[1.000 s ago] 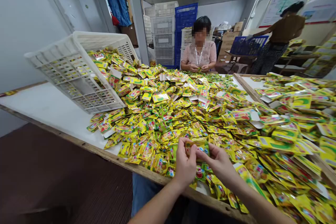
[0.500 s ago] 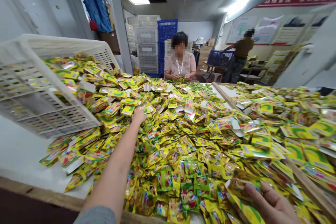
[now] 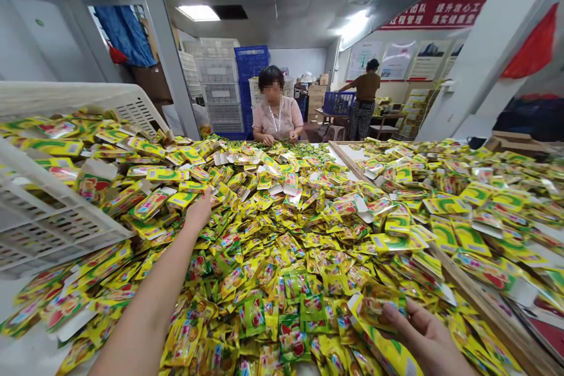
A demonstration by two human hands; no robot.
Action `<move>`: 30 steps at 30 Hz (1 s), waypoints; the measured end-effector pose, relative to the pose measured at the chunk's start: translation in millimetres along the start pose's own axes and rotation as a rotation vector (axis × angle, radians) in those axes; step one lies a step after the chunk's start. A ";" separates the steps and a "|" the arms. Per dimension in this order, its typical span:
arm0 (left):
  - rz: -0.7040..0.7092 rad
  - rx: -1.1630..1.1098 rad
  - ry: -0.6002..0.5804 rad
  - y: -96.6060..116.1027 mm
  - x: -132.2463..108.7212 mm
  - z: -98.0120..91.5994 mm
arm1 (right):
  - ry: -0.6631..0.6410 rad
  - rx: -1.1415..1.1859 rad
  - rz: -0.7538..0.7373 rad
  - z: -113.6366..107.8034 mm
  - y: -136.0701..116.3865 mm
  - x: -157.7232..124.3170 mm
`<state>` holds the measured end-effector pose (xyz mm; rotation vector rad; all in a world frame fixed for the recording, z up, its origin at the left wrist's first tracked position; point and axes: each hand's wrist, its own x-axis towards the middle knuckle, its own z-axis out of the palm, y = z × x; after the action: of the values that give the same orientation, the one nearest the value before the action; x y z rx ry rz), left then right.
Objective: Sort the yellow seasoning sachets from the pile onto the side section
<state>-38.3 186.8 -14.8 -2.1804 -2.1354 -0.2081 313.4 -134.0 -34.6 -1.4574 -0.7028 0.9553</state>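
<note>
A great heap of yellow sachets (image 3: 273, 235) is spread over the worktop (image 3: 26, 352), right under both hands. The left hand (image 3: 198, 212) is stretched out far ahead and is laid on the heap, with its fingers together and nothing seen in its grip. The right hand (image 3: 425, 338) is low and to the right, with its fingers by a sachet with a shiny face (image 3: 379, 305). Whether that sachet is gripped cannot be told. The hands are well apart.

Sorting through the sachets seems to be in hand, and a short reach is all that is called for, since sachets lie by each hand.

To the left of the left hand, a white plastic crate (image 3: 44, 229) is tipped over, with sachets spilling from it. To the right of the right hand runs a wooden rail (image 3: 480, 288). Far ahead, across the heap, a person (image 3: 275, 114) works at a patch of green sachets (image 3: 299, 151).
</note>
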 end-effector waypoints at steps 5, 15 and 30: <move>0.065 0.000 -0.083 7.8 4.6 0.6 | 0.011 0.034 0.009 -2.1 -0.3 -4.8; 0.081 -0.040 0.092 45.3 -26.1 -51.0 | 0.063 0.103 0.050 -14.4 7.0 -5.9; 0.600 -0.717 0.309 149.3 -243.8 -30.8 | -0.082 -0.363 -0.922 32.2 -61.2 1.4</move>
<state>105.2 -62.3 -16.6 -2.7687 -1.2634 -1.3101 292.5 -109.6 26.7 -1.1769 -1.4896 0.1672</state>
